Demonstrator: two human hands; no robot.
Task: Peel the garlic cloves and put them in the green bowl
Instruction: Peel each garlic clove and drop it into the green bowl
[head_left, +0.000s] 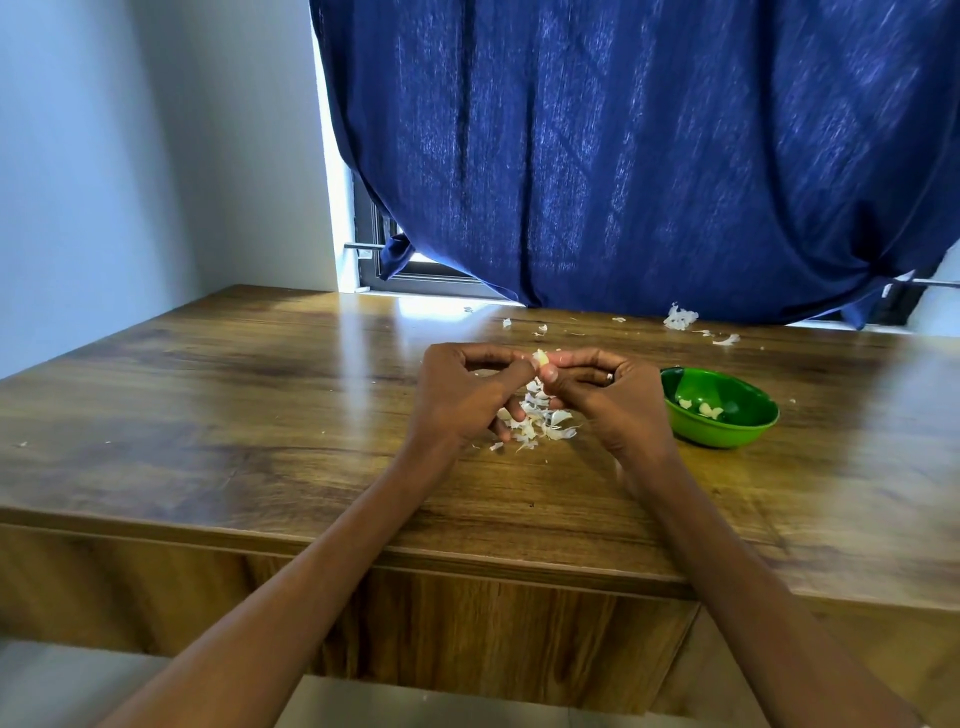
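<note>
A small pale garlic clove is pinched between the fingertips of both hands above the wooden table. My left hand grips it from the left, my right hand from the right. Under the hands lies a heap of white garlic skins. The green bowl stands just right of my right hand and holds a few peeled cloves.
More garlic skin scraps, including a larger clump, lie near the table's far edge. A blue curtain hangs behind the table over a window. A white wall is at the left. The table's front edge runs below my forearms.
</note>
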